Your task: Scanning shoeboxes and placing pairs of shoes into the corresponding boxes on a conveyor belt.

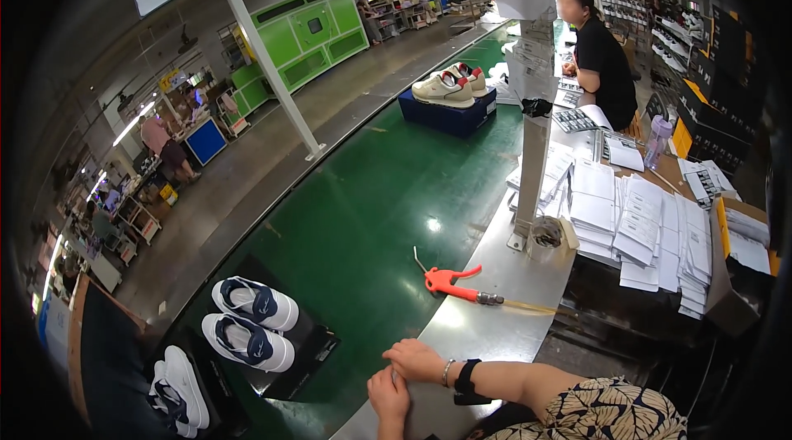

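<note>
i judge this a pause: my right hand point(415, 360) touches my left hand point(388, 395), both loosely curled, seemingly empty. reaching the shoes point(254, 328), leftward, calls for parting them.

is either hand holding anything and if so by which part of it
No held thing shows, though the palms are hidden. The left hand and right hand sit close together; the red air gun lies untouched.
</note>
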{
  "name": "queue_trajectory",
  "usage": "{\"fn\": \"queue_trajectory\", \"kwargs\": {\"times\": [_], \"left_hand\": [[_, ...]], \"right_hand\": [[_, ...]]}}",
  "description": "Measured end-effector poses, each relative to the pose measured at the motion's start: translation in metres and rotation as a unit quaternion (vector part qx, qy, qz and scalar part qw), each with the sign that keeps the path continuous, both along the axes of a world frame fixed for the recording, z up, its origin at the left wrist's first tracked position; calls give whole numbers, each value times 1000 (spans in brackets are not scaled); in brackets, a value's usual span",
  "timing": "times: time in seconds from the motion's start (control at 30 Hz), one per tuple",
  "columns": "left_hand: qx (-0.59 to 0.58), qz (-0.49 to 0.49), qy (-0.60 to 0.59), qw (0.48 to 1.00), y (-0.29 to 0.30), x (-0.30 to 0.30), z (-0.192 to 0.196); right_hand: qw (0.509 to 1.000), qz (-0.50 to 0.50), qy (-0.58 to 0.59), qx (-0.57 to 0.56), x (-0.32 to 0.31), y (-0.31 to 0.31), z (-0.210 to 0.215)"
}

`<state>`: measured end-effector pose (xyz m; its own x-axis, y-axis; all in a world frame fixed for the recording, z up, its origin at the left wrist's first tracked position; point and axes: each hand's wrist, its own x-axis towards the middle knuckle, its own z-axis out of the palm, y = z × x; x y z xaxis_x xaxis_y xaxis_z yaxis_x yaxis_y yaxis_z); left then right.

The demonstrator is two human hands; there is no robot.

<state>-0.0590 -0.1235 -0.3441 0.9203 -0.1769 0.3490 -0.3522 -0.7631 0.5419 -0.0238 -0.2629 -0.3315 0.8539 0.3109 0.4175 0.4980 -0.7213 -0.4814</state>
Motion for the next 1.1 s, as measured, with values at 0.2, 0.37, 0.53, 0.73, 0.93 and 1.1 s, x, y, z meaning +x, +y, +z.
{"fn": "queue_trajectory", "kwargs": {"times": [0.2, 0.37, 0.53, 0.73, 0.93, 1.1], "left_hand": [[-12, -2, -20, 1000, -3, -3, 6], [-109, 49, 30, 992, -9, -7, 18], [-102, 32, 10, 994, -4, -3, 12], [-73, 2, -33, 997, -4, -3, 11], [-113, 44, 19, 992, -6, -6, 15], [-80, 16, -20, 996, -2, -4, 10]], "right_hand": [[1000, 1, -12, 15, -2, -1, 3], [999, 6, 15, 28, -1, -1, 7], [997, 13, 25, 79, -2, -3, 11], [999, 34, 29, 27, 0, -3, 3], [997, 28, 35, 69, -2, -3, 10], [996, 40, 51, 57, -4, -6, 13]]}}
